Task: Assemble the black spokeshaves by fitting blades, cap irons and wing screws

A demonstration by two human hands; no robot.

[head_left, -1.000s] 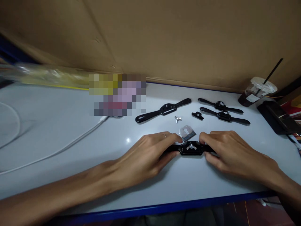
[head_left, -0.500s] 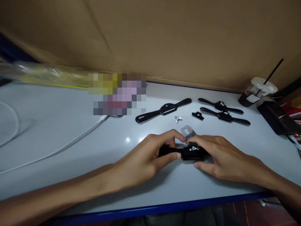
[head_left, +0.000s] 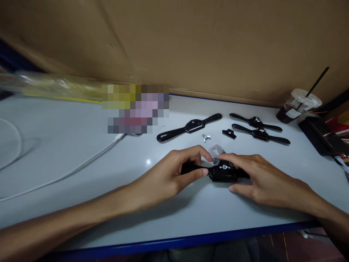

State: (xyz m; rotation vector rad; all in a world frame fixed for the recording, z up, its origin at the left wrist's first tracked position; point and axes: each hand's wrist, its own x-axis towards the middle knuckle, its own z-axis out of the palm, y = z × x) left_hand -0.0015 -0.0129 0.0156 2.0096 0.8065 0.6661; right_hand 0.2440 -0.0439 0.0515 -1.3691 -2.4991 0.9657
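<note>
A black spokeshave (head_left: 221,172) with a silver wing nut on top lies on the white table (head_left: 68,153) near its front edge. My left hand (head_left: 174,174) is closed around its left handle, thumb underneath. My right hand (head_left: 252,178) covers its right handle, with the forefinger and thumb pinched at the wing nut. Just behind it lies a flat metal blade (head_left: 216,151) with a slot.
Further back lie a loose wing nut (head_left: 206,137), a small black cap piece (head_left: 228,134), one spokeshave (head_left: 189,127) and two more spokeshaves (head_left: 259,131). An iced drink cup (head_left: 297,104) and a dark case (head_left: 319,135) stand at the right. A white cable (head_left: 68,174) crosses the left side.
Both hands closed in from the handle ends toward the middle of the spokeshave. My right fingers came onto the wing nut, and the tool shifted slightly away from me.
</note>
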